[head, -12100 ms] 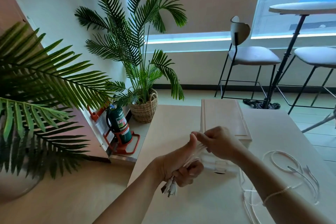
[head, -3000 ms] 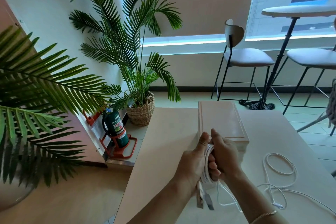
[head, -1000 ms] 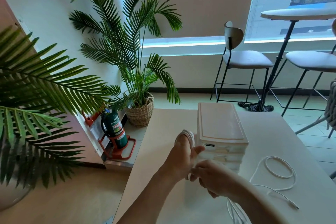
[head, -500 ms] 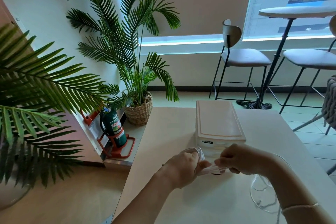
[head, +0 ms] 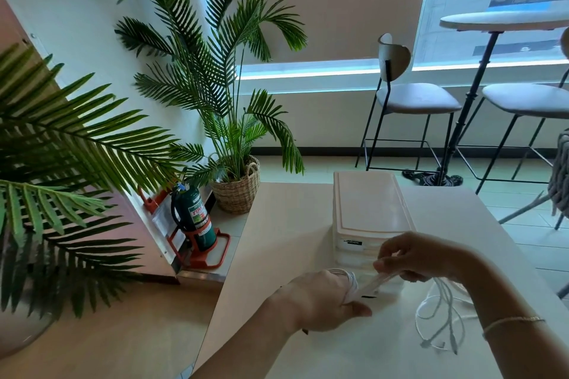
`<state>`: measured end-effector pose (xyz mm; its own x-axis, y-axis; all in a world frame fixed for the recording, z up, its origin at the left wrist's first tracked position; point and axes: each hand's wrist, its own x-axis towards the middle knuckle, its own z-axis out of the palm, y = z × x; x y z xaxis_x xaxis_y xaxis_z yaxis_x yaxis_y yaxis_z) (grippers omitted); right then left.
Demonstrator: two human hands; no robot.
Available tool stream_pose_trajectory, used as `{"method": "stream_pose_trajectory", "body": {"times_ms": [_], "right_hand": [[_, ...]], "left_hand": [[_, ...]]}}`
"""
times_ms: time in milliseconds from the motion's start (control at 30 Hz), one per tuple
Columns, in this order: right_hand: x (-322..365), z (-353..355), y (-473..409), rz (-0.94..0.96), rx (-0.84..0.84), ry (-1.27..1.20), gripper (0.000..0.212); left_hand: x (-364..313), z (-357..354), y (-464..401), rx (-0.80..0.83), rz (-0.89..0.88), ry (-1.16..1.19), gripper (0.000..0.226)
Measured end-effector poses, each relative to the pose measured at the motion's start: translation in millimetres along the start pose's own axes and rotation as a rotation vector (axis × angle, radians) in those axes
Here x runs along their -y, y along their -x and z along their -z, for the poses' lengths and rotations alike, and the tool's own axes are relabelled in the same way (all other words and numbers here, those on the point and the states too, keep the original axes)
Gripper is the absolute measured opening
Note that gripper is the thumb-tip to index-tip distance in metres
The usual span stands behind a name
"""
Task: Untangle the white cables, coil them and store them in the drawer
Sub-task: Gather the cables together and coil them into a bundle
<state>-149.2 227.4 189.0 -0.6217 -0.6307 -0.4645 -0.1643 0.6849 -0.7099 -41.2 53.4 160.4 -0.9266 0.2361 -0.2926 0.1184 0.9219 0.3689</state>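
Observation:
My left hand (head: 320,301) holds a coil of white cable (head: 349,280) wound round its fingers, low over the pale table (head: 277,255). A blurred run of the cable stretches right to my right hand (head: 412,258), which pinches it in front of the drawer unit. The loose cable ends (head: 440,320) hang from my right hand in loops, their plugs lying on the table. The small white plastic drawer unit (head: 368,209) stands behind both hands; its drawers look closed.
The table's left edge drops to the floor, where a green fire extinguisher (head: 195,218) and a palm in a woven basket (head: 237,191) stand. A large palm frond (head: 61,144) fills the left. Bar stools (head: 412,101) and a tall round table (head: 505,20) stand behind.
Over the last second my left hand dropped lower with the coil. My right hand moved right and up, pulling the cable taut between the hands; the loose loops now hang under it.

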Motion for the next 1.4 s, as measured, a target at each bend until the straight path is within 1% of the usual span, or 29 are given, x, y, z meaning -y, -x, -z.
{"method": "stream_pose_trajectory", "body": {"times_ms": [67, 167, 267, 400, 467, 500, 567, 633, 700, 733, 800, 867, 933, 1000, 1100, 1200, 1300, 1400], "right_hand": [[-4.9, 6.8, 2.2, 0.011, 0.038, -0.073, 0.014], [-14.4, 13.9, 0.7, 0.022, 0.002, -0.076, 0.019], [-22.5, 10.1, -8.4, 0.042, -0.067, -0.139, 0.02], [-23.1, -0.4, -18.3, 0.079, -0.141, -0.214, 0.026], [-23.6, -5.5, -22.5, 0.081, -0.175, -0.239, 0.033], [-23.0, -8.7, -23.4, 0.073, -0.184, -0.228, 0.037], [-21.2, -15.8, -22.6, 0.051, -0.165, -0.121, 0.04], [-16.8, -21.5, -21.0, 0.073, -0.165, -0.032, 0.033], [-5.3, -27.3, -18.7, 0.165, -0.222, -0.05, 0.02], [2.6, -30.6, -17.2, 0.222, -0.242, -0.037, 0.016], [16.4, -37.4, -14.0, 0.325, -0.236, 0.022, 0.018], [22.4, -39.8, -9.2, 0.396, -0.187, -0.059, 0.024], [22.8, -33.5, -2.5, 0.405, -0.132, -0.134, 0.025], [20.3, -26.3, 1.7, 0.392, -0.102, -0.123, 0.025], [17.9, -19.1, 3.8, 0.384, -0.091, -0.094, 0.033], [18.8, -17.7, 5.6, 0.355, -0.051, -0.017, 0.027], [22.2, -19.5, 7.0, 0.337, -0.106, 0.14, 0.025], [26.9, -23.1, 9.0, 0.354, -0.123, 0.158, 0.02]], "left_hand": [[1.3, -0.2, 2.4, 0.012, -0.01, 0.06, 0.037], [2.8, -2.9, 3.2, 0.016, -0.054, 0.191, 0.041], [2.9, -4.7, 3.9, 0.065, -0.048, 0.465, 0.046], [0.8, -4.7, 5.4, 0.173, -0.036, 0.929, 0.042], [0.2, -2.8, 6.7, 0.195, -0.06, 1.054, 0.042], [0.8, -2.0, 7.3, 0.208, -0.08, 1.1, 0.043], [3.1, 0.8, 10.0, 0.243, -0.097, 1.21, 0.044], [7.3, 2.7, 11.7, 0.279, -0.096, 1.303, 0.044], [12.2, 1.8, 11.3, 0.314, -0.109, 1.357, 0.044], [14.2, 0.7, 10.4, 0.329, -0.117, 1.38, 0.044], [15.6, -1.0, 8.2, 0.357, -0.126, 1.418, 0.045], [14.4, -1.0, 6.7, 0.379, -0.135, 1.438, 0.047], [14.0, 2.2, 7.7, 0.379, -0.132, 1.426, 0.046], [16.9, 5.8, 10.2, 0.367, -0.122, 1.424, 0.044], [20.1, 7.9, 12.4, 0.363, -0.106, 1.406, 0.043], [18.8, 8.0, 13.0, 0.367, -0.069, 1.368, 0.044], [19.1, 8.0, 13.0, 0.385, -0.064, 1.373, 0.043], [20.2, 8.5, 13.9, 0.386, -0.059, 1.371, 0.042]]}}
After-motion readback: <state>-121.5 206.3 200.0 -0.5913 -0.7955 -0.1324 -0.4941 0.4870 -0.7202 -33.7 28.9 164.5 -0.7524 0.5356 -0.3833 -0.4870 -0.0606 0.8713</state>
